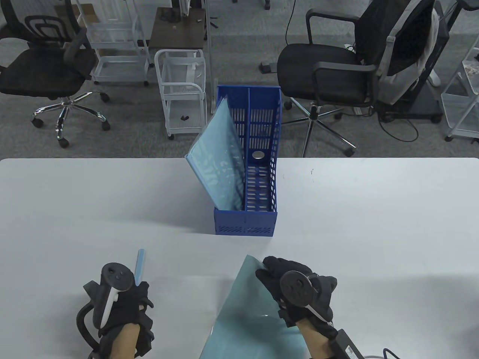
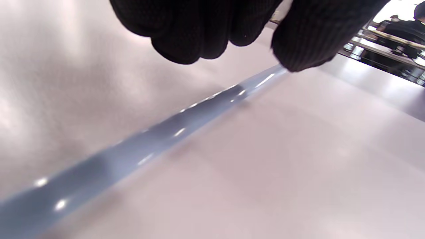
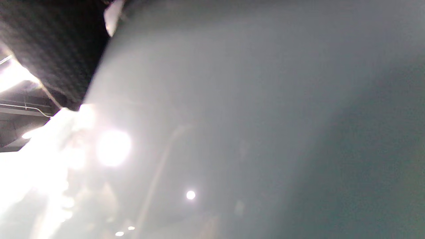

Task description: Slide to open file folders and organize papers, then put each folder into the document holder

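With one pale folder already leaning in the slotted blue plastic document holder (image 1: 262, 164) mid-frame, the left hand (image 1: 123, 310) is pinching a slim pale-blue plastic slide bar (image 1: 140, 266) while the right hand (image 1: 299, 291) is gripping a translucent teal plastic folder (image 1: 250, 318) at the worktop's (image 1: 374, 224) lower edge, probably needing the bar slid back on next.

The table view is sharp and evenly lit from overhead, with soft grey shadows on the white table (image 1: 75, 209) behind the blue document holder (image 1: 245, 222). The left wrist view is blurred close up, its slide bar (image 2: 139, 146) flecked with small highlights. The right wrist view is hazy and out of focus, with white glare blown out at lower left across the folder (image 3: 265, 116).
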A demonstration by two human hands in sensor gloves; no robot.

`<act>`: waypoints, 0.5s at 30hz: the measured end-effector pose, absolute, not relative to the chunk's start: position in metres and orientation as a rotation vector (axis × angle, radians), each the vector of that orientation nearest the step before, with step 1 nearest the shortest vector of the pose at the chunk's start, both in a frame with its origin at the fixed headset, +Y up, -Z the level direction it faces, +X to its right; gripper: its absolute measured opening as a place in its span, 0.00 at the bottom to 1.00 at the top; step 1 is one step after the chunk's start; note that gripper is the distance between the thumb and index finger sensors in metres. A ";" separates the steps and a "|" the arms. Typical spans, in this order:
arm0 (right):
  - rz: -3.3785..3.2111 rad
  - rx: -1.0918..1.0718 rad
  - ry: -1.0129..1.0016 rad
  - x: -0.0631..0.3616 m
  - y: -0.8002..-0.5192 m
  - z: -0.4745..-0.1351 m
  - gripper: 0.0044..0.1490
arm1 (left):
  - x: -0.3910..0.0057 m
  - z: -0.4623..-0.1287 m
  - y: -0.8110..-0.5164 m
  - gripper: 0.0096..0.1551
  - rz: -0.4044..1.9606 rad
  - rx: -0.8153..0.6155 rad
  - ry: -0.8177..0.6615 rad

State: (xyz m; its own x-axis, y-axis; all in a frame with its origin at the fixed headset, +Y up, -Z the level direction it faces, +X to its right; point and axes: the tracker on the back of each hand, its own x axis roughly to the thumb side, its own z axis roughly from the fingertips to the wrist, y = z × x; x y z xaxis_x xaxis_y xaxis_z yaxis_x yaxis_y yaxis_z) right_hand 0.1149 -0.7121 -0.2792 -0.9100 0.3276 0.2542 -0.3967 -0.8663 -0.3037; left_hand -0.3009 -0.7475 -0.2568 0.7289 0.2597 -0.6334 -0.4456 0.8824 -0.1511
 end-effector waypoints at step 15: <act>2.729 0.315 -0.498 0.111 -0.715 -0.278 0.28 | -0.269 -0.283 -0.764 0.32 0.045 -0.312 0.650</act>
